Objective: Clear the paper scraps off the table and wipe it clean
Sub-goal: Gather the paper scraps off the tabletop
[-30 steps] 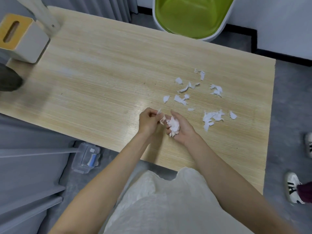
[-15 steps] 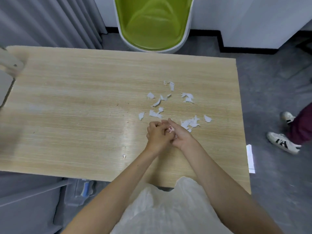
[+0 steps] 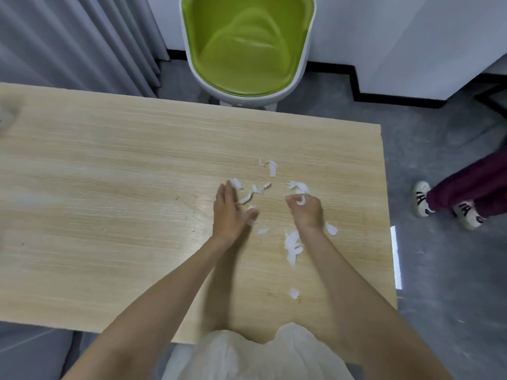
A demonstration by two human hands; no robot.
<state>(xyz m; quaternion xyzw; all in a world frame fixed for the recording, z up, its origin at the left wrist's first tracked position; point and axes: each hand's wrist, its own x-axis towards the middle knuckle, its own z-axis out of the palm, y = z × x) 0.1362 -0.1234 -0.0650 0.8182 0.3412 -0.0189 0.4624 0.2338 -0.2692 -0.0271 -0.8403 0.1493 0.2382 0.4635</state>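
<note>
Several white paper scraps (image 3: 270,167) lie scattered on the right half of the light wooden table (image 3: 109,187). My left hand (image 3: 229,212) lies flat and open on the table, fingers stretched toward the scraps at its tips. My right hand (image 3: 304,211) is curled shut with white paper scraps showing between its fingers. A clump of scraps (image 3: 293,244) lies beside my right wrist, and a single scrap (image 3: 294,293) sits nearer the front edge.
A green and white chair (image 3: 247,48) stands behind the table's far edge. Grey curtains (image 3: 68,39) hang at the back left. Another person's legs and sneakers (image 3: 450,204) are on the floor to the right. A white strip (image 3: 396,256) lies on the floor by the table's right edge.
My hands were together over a wad of scraps; now they are apart, the left one flat and open, the right still closed on paper. The view has swung right and up.
</note>
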